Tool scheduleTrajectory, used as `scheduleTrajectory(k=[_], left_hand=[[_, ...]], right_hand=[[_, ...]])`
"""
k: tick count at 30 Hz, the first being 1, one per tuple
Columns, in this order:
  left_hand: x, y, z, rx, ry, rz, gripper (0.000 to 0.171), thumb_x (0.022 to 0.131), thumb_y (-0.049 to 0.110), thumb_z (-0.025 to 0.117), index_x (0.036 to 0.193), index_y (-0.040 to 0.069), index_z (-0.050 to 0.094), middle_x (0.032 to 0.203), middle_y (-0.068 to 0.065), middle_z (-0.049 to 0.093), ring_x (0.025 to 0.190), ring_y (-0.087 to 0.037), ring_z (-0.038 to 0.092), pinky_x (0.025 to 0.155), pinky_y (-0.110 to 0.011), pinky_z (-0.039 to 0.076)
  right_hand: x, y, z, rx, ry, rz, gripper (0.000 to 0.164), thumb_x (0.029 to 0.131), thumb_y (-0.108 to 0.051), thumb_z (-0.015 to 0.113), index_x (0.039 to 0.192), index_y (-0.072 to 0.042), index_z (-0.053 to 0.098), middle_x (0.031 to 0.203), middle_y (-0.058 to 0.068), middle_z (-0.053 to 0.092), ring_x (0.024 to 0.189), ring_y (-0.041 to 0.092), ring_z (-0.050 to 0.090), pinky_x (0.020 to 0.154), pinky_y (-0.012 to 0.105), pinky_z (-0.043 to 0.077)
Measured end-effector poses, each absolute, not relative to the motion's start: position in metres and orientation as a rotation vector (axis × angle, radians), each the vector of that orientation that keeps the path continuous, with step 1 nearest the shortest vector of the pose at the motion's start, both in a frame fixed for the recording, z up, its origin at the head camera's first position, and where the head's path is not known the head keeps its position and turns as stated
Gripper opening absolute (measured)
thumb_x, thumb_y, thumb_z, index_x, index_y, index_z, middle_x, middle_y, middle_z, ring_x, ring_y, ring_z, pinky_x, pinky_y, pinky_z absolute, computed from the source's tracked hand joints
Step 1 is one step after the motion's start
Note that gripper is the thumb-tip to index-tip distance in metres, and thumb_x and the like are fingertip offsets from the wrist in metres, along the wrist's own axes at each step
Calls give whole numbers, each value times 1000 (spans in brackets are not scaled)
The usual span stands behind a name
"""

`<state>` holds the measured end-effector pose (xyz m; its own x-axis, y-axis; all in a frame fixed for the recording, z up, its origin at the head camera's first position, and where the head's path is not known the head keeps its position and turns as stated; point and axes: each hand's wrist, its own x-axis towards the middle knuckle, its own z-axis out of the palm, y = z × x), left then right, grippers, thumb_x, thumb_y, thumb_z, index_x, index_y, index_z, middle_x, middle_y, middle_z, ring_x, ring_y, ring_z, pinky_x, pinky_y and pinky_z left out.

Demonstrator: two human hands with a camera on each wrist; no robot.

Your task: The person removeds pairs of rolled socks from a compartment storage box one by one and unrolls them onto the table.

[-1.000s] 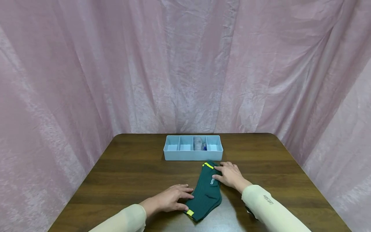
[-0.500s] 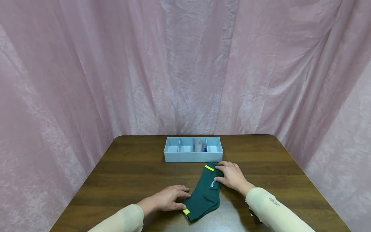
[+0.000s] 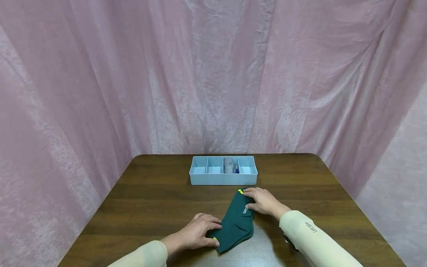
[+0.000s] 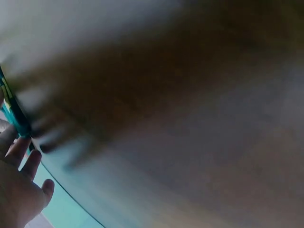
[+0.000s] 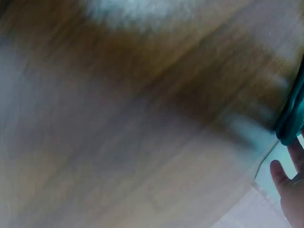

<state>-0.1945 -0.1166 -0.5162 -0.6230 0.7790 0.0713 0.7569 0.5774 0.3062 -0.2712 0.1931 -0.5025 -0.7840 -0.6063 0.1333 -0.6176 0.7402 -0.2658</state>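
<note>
- The green socks [image 3: 235, 224] lie flat on the table [image 3: 160, 207] in front of me, slanting from near my left hand [image 3: 197, 232] up to my right hand [image 3: 263, 201], short of the box [image 3: 223, 180].
- My left hand is loosely spread at the near end of the socks. Thumb and forefinger stand wide apart, touching the fabric, and green cloth shows in the gap between them.
- My left thumb partly covers the near yellow band [image 3: 215, 238].
- My right hand lies on the far end of the socks, palm down and fingers relaxed, with thumb and forefinger apart and cloth showing between them.
- Beside my right fingertips is the far yellow band [image 3: 240, 191]; my right thumb hides part of the white lettering [image 3: 245, 210].
- More than one layer of cloth shows along the right edge of the socks.
- The wrist views catch only part of each hand, at the edge, against the green cloth; the table there is blurred.
- The box is pale blue with four compartments. In the third from the left sit a grey thing [image 3: 228, 165] and a small blue thing [image 3: 237, 171]; I can't tell what they are.
- Pale sleeves cover both my forearms, the right sleeve [image 3: 310, 237] bearing small print.
- A pink curtain [image 3: 213, 74] hangs behind the table.
</note>
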Motion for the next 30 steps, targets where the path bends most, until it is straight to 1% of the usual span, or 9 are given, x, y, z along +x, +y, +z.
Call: scheduleTrajectory(k=[4,11,16,23,30], left_hand=[[-200,-121,-515,1344,2730,413,51,91,48,68,130,16,66,136,5,59,130,-18,48,109,-56,28],[-211,-129,-511,1316,2669,389,51,92,44,69,135,16,64,141,5,56,136,-20,44,111,-58,25],[-216,-133,-505,1321,2645,383,50,92,38,70,135,14,63,142,3,55,137,-22,43,111,-57,26],[-224,-142,-501,1268,2639,361,49,93,29,70,137,11,61,145,-1,54,140,-28,39,111,-56,27],[-230,-146,-501,1186,2648,366,49,94,29,70,139,13,59,146,-1,52,141,-26,38,112,-56,27]], right_hand=[[-269,194,-502,1003,-2922,470,47,90,-24,74,129,0,63,137,17,56,126,40,51,99,61,40],[-264,203,-506,958,-2919,567,48,91,-28,73,130,-2,64,137,16,57,124,41,52,98,61,40],[-261,209,-503,949,-2918,630,50,89,-29,75,130,-2,65,135,16,58,124,42,51,98,63,39],[-252,212,-507,933,-2871,520,52,89,-36,74,127,-2,66,130,15,61,120,39,55,95,60,43],[-244,212,-515,850,-2848,513,50,88,-37,75,124,-3,68,126,12,63,117,35,57,94,58,43]])
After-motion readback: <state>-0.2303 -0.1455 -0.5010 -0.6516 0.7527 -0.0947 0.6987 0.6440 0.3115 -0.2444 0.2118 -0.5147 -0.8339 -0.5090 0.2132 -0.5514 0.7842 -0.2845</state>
